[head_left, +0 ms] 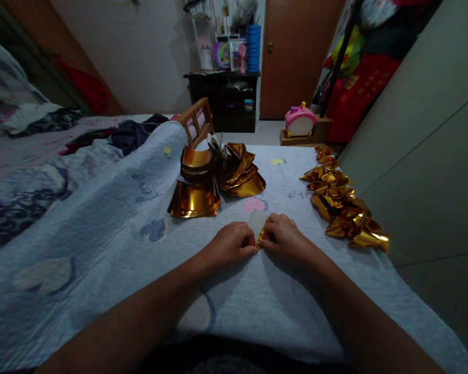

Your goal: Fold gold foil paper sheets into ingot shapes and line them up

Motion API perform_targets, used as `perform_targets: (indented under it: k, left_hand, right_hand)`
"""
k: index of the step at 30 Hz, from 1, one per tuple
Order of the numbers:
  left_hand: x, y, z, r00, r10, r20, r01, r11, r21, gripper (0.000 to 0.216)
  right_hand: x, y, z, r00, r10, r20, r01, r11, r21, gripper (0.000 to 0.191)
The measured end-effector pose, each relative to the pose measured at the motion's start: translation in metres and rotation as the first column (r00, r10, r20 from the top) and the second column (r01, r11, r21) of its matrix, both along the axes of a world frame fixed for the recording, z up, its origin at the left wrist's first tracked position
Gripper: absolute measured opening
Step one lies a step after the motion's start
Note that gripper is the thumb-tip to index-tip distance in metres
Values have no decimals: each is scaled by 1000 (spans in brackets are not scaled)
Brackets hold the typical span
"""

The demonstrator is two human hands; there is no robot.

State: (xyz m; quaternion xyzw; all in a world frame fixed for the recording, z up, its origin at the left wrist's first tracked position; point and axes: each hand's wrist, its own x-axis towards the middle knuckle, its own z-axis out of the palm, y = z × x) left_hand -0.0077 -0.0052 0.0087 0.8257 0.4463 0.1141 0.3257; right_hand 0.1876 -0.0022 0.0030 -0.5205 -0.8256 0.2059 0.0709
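Note:
Between my two hands is a small sheet of gold foil paper (pixel 258 222), its pale back facing up and a narrow gold strip showing along its right side. My left hand (pixel 236 241) pinches the near left part of the sheet, thumb against the fingers. On the other side my right hand (pixel 281 236) grips the gold edge with bent fingers. Both hands rest low over the blue quilt (pixel 226 291), close together. Beyond them lies a fanned stack of gold foil sheets (pixel 198 197). A row of folded gold foil pieces (pixel 333 192) runs along the right side.
A wooden frame (pixel 197 122) stands behind the stack. At the back are a dark cabinet (pixel 222 101), a brown door (pixel 292 62) and a pink toy (pixel 300 120). Clothes (pixel 130 136) lie on a bed at left. A pale panel (pixel 429 140) borders the right.

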Motion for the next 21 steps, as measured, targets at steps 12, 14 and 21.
perform_targets:
  k: [12, 14, 21]
  left_hand:
    - [1, 0, 4, 1000, 7, 17, -6, 999, -36, 11]
    - [2, 0, 4, 1000, 11, 2, -11, 1000, -21, 17]
    - [4, 0, -4, 998, 46, -39, -45, 999, 7, 12]
  right_hand:
    - [-1, -1, 0, 1000, -9, 20, 9, 1000, 7, 17]
    - [-1, -1, 0, 1000, -5, 23, 5, 1000, 7, 19]
    - [0, -1, -3, 1000, -9, 15, 9, 1000, 14, 17]
